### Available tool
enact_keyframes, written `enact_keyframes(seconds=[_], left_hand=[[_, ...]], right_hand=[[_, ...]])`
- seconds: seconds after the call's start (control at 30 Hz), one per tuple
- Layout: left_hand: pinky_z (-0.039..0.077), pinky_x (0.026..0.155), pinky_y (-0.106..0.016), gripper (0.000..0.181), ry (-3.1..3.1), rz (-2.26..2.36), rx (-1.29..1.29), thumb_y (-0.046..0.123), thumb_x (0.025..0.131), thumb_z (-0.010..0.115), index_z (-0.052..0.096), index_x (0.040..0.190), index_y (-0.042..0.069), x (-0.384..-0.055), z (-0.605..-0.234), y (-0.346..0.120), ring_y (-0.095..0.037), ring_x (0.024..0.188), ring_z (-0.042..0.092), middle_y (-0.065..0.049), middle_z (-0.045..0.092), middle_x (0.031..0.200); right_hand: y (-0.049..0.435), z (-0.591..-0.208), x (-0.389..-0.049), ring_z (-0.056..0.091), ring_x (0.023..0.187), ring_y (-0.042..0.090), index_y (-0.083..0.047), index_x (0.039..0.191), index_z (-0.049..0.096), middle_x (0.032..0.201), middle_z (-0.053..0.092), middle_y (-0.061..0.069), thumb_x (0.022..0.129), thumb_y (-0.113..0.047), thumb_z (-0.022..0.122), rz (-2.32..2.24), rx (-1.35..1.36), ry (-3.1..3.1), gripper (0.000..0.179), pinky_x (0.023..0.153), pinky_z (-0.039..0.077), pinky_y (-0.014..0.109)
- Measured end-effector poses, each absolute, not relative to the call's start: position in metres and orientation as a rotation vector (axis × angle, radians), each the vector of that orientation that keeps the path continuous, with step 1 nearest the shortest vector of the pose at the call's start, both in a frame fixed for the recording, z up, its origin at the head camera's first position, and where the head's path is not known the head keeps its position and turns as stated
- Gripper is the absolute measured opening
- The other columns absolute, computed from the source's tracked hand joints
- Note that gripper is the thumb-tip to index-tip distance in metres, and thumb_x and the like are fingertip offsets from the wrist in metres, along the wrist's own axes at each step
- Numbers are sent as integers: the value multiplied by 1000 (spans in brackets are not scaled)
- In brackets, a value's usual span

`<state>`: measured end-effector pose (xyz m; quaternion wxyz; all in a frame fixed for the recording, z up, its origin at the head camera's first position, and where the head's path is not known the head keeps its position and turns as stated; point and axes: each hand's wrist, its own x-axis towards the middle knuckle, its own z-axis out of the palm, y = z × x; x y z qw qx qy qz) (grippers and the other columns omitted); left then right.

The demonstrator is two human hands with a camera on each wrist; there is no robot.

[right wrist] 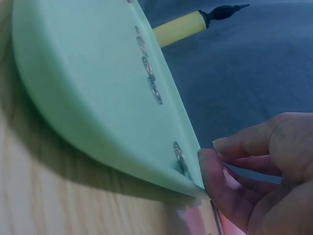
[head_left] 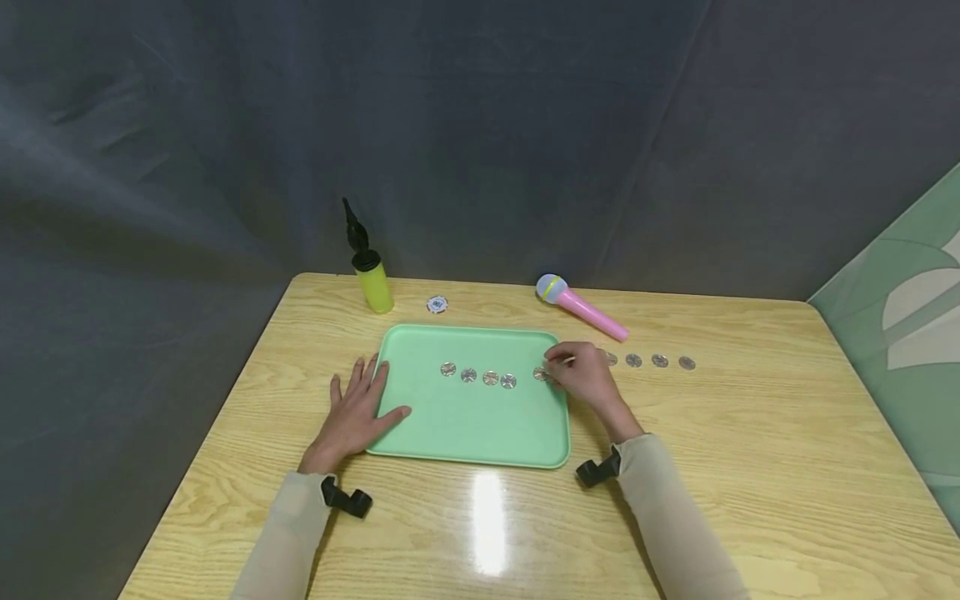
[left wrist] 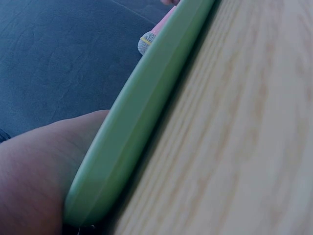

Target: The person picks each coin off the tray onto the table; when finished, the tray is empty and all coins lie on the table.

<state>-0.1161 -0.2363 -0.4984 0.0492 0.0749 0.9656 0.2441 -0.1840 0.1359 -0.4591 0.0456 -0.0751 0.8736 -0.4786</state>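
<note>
On the table lies a mint-green tray (head_left: 465, 433) carrying a row of silver coins (head_left: 490, 378). My left hand (head_left: 356, 421) rests with fingers spread over the tray's left edge, thumb on its inner surface. At the tray's right end, my right hand (head_left: 581, 371) hovers by the rim with thumb and forefinger close together. Just left of its fingertips is a single coin (right wrist: 180, 156), apart from the row; nothing shows between thumb and forefinger in the right wrist view. Beyond that hand, more silver coins (head_left: 660, 361) form a line on the bare wood.
Behind the tray stands a yellow-green hand pump (head_left: 375, 287) with a black nozzle. A poker chip (head_left: 437, 305) lies beside it. The pink toy microphone (head_left: 588, 313) lies at the back right. A dark curtain (head_left: 480, 150) hangs behind the wooden table (head_left: 750, 467).
</note>
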Motion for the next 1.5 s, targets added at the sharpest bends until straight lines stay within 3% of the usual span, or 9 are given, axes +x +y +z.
enact_keyframes(seconds=[0.3, 0.63, 1.1, 1.33, 1.5], left_hand=[[-7, 117, -73, 94, 2943, 737, 231, 54, 94, 59, 16, 160, 3, -117, -500, -237, -44, 157, -1, -20, 9, 169], [-7, 117, -73, 94, 2939, 733, 229, 55, 94, 59, 16, 161, 4, -117, -502, -237, -43, 157, -1, -19, 8, 170], [-8, 118, -72, 95, 2936, 737, 223, 56, 94, 58, 15, 161, 5, -118, -502, -238, -42, 158, -2, -18, 7, 170], [-7, 118, -73, 94, 2944, 733, 228, 56, 94, 58, 16, 161, 4, -117, -502, -238, -43, 157, -1, -19, 8, 170], [-8, 117, -73, 94, 2939, 749, 234, 55, 94, 58, 16, 160, 4, -116, -500, -237, -43, 157, -2, -19, 8, 170]], right_hand=[[133, -463, -184, 68, 67, 15, 5, 103, 73, 94, 74, 22, 87, -4, 73, -1347, -237, 2719, 18, 57, 57, 23], [126, -467, -183, 70, 90, 28, 2, 106, 74, 102, 76, 19, 84, -10, 77, -1139, -288, 2869, 26, 85, 58, 45], [119, -471, -183, 73, 87, 28, 0, 103, 75, 95, 77, 15, 81, -9, 80, -981, -340, 2985, 24, 81, 59, 43], [115, -469, -182, 72, 87, 28, -2, 106, 75, 96, 77, 14, 81, -9, 81, -934, -318, 2981, 26, 94, 51, 50], [115, -467, -180, 68, 81, 24, -4, 102, 77, 92, 76, 13, 80, -8, 81, -913, -326, 2987, 22, 86, 51, 46]])
